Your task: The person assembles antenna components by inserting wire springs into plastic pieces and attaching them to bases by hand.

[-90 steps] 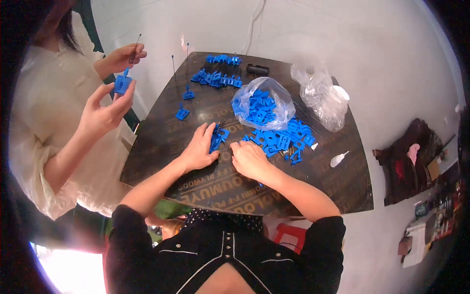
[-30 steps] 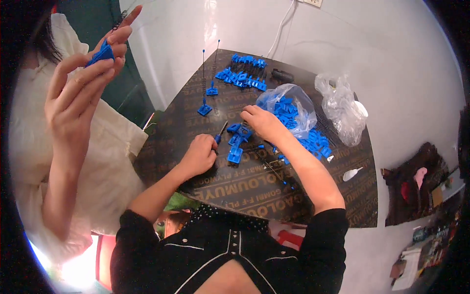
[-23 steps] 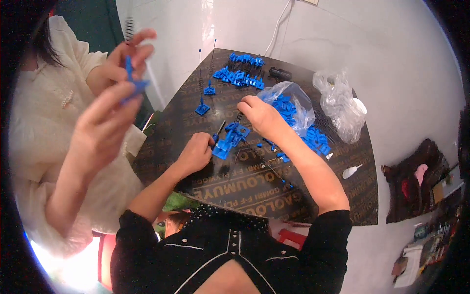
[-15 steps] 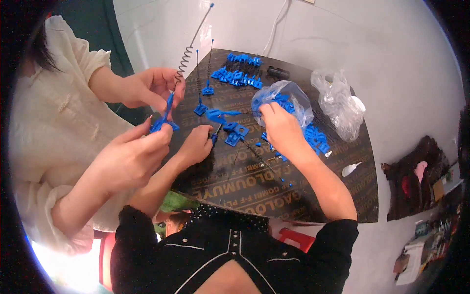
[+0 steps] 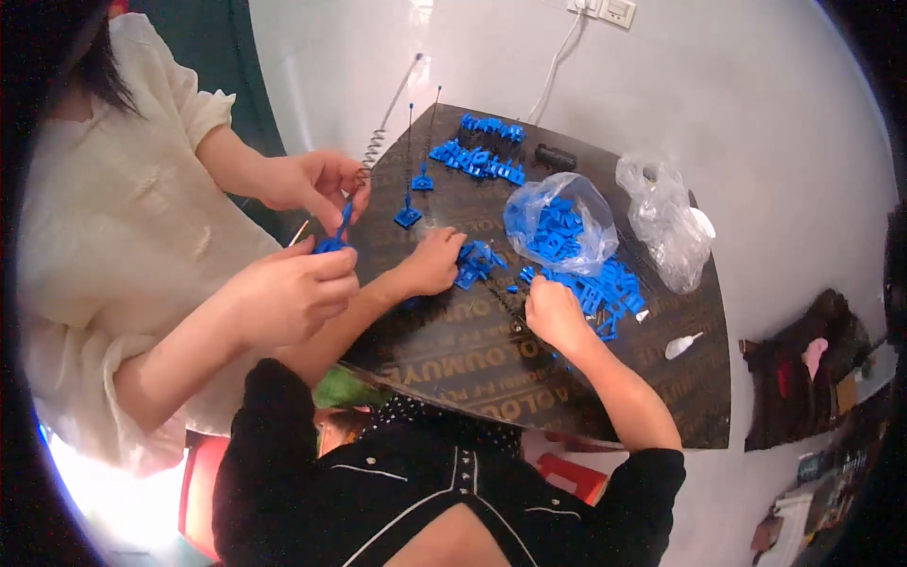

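Note:
My left hand (image 5: 435, 263) rests over the dark table with curled fingers beside a small group of blue plastic parts (image 5: 477, 265); whatever it grips is hidden. A bit of blue shows under my left forearm. My right hand (image 5: 557, 314) is closed, its fingertips down at the near left edge of a loose pile of blue plastic pieces (image 5: 609, 288). What lies between those fingertips is too small to make out. Just behind it, an opened clear plastic bag (image 5: 600, 222) holds more blue pieces. A thin dark spring wire lies between my hands.
At my left, another person's hands (image 5: 293, 293) hold a blue piece with a coiled wire (image 5: 373, 151). Two blue bases with upright wires (image 5: 407, 217) stand nearby. Rows of blue parts (image 5: 477, 163), a black cylinder (image 5: 556, 156), a crumpled clear bag (image 5: 666, 227) and a white dropper bottle (image 5: 682, 346) are on the table.
My right hand has left the bag and come down to the pile's near edge. My left hand has moved forward and right to the blue parts; the blue-handled tool no longer shows in it.

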The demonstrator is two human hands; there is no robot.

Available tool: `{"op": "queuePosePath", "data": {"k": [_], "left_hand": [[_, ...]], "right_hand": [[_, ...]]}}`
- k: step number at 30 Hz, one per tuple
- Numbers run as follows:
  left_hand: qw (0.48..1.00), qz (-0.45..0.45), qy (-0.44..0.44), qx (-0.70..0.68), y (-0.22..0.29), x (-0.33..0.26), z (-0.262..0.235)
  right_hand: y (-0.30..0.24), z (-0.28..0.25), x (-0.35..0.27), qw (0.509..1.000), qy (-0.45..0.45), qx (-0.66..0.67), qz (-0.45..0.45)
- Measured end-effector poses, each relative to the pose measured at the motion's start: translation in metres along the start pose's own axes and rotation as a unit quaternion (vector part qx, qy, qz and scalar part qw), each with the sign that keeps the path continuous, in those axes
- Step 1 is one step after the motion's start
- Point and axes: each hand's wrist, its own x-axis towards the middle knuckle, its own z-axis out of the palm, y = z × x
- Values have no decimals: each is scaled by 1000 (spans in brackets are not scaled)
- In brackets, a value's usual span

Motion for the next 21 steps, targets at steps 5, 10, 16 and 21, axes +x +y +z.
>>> {"op": "queuePosePath", "data": {"k": [5, 10, 16, 21], "left_hand": [[999, -13, -35, 1, 10, -2, -7], [999, -18, -24, -14, 8, -6, -7], [999, -20, 10, -24, 11, -6, -4], [999, -46, -1, -28, 14, -12, -8]], "right_hand": [[-3, 1, 0, 1000, 11, -7, -3], [-5, 5, -1, 999, 27, -28, -18], [-4, 10, -10, 998, 43, -46, -29], [-13, 3, -17, 997, 17, -57, -46]]}}
